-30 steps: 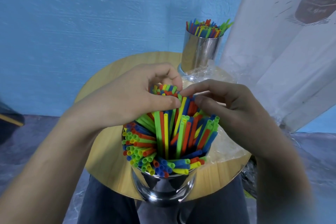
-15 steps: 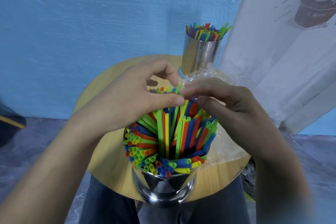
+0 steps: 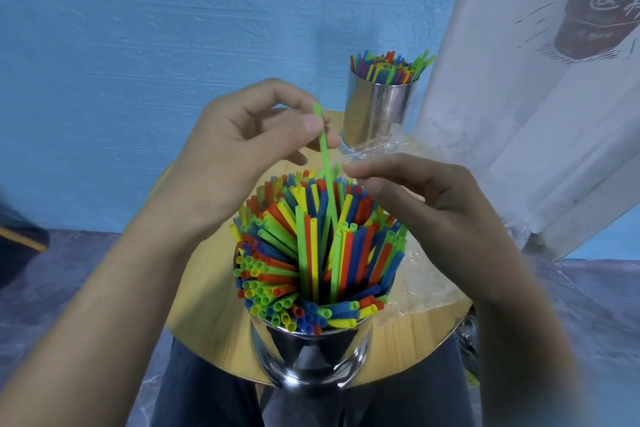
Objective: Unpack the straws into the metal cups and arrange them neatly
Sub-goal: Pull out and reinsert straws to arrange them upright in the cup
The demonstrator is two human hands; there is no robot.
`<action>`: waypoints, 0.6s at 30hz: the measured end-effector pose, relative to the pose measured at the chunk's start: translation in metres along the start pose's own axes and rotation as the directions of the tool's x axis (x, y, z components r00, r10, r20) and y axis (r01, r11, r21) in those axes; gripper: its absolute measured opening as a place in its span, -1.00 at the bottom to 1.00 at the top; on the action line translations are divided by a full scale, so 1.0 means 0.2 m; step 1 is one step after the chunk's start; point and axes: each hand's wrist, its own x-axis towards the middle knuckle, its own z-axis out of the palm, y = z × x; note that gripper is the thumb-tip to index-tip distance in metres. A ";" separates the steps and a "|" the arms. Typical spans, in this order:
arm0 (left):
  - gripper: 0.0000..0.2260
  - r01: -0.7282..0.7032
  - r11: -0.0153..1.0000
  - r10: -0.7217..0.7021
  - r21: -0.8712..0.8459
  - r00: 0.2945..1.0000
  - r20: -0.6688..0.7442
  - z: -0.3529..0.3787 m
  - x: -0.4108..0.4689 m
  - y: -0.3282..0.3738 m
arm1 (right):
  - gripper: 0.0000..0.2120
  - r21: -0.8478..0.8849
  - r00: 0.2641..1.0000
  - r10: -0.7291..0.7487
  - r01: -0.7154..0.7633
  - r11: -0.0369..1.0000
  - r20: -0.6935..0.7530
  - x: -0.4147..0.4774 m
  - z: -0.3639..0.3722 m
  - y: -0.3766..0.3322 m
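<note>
One green straw, near-upright, left hand pinching

You face a blue, rough-painted wall — before it a round wooden table on grey mottled floor; a white printed banner hangs at the right.

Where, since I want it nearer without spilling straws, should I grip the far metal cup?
Around the smooth upright wall of the far metal cup, mid-height, coming from its left: straws fan out above the rim, and the white cloth crowds its right.
</note>
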 end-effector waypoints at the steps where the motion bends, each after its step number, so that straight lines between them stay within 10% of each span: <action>1: -0.95 0.010 0.999 -0.011 -0.034 1.000 -0.008 0.00 0.00 0.01 | -0.81 0.013 1.000 0.006 -0.006 1.000 0.009 0.00 0.00 -0.01; 14: -0.85 -0.138 0.910 0.034 -0.391 0.964 -0.263 -0.01 0.08 0.17 | -0.83 0.069 0.999 0.007 -0.011 0.998 0.045 0.00 0.04 -0.01; 18: -0.83 -0.115 0.918 -0.015 -0.378 0.946 -0.324 -0.04 0.06 0.11 | -0.89 0.056 0.986 -0.077 0.086 0.995 -0.149 0.00 0.02 0.00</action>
